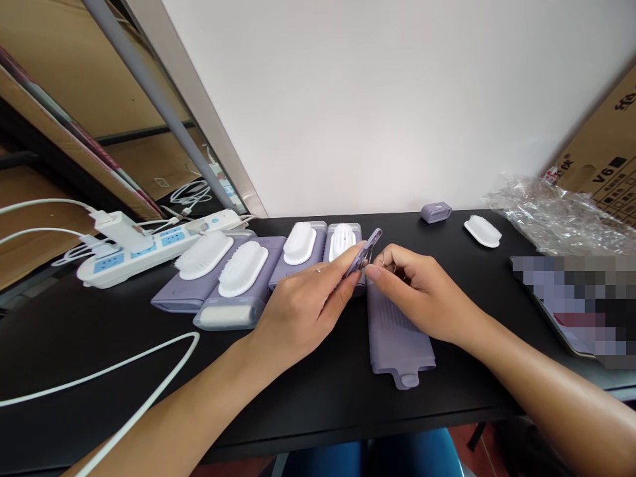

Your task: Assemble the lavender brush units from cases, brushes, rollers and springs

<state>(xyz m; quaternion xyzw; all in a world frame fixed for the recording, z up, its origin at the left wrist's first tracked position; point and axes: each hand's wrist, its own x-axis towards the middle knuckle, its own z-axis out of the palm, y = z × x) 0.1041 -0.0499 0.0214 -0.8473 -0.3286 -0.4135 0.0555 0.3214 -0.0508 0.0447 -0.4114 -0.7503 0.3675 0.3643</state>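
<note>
My left hand is closed on a small purple plastic frame, tilted up between thumb and fingers. Against its edge, my right hand pinches with thumb and forefinger; a thin metallic glint shows there, too small to name. Beneath the right hand lies a flat purple case with a ribbed face and a round-ended tab toward me. To the left, several purple cases sit in a row, each with a white bristle brush on top. The brush farthest right is partly behind my left hand.
A white power strip with plugs and cables lies at left; a white cable loops over the black table. Toward the back right are a small purple part, a loose white brush, clear plastic wrap and a cardboard box.
</note>
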